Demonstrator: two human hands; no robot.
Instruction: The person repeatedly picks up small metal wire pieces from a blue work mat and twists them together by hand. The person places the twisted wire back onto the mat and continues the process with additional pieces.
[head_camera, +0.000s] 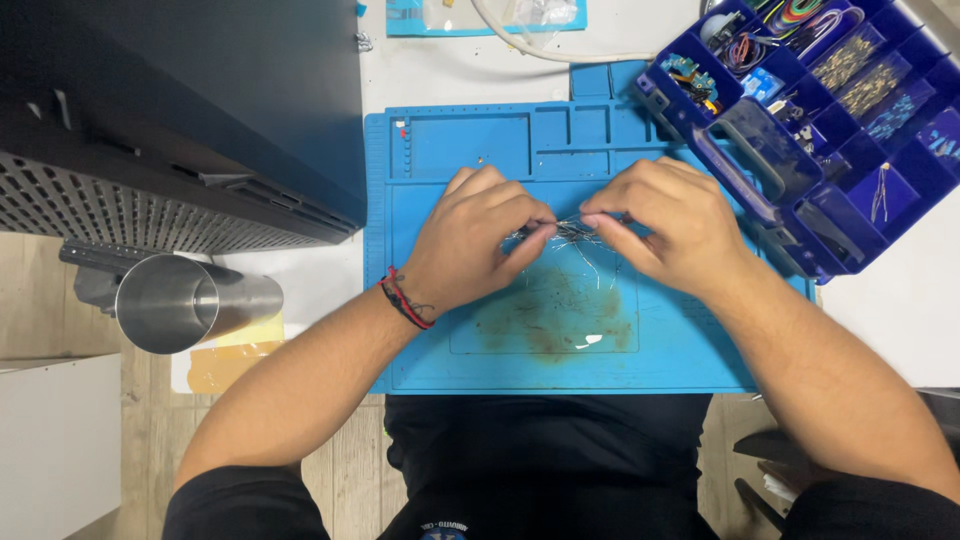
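Both hands meet over the middle of a blue silicone work mat (480, 340) that lies on the white tabletop (900, 310). The left hand (475, 240), with a red and black cord bracelet (405, 300) at its wrist, pinches one end of a small bundle of thin silvery wires (572, 234) between thumb and fingertips. The right hand (665, 225) pinches the other end in the same way, so both hands are closed on the bundle. The bundle is held just above the mat, its long axis running left to right between the two sets of fingers. A few loose strands hang down from it toward the person, over a brownish stained patch (545, 320) of the mat.

To the right, touching the mat's edge, a dark blue plastic organiser box (760, 150) with many compartments sits open and tilted, holding coloured wires and small parts. To the left stands a large black device with a perforated grey panel (150, 130), and below it a shiny steel tube (190, 300) lies with its open end toward the camera.
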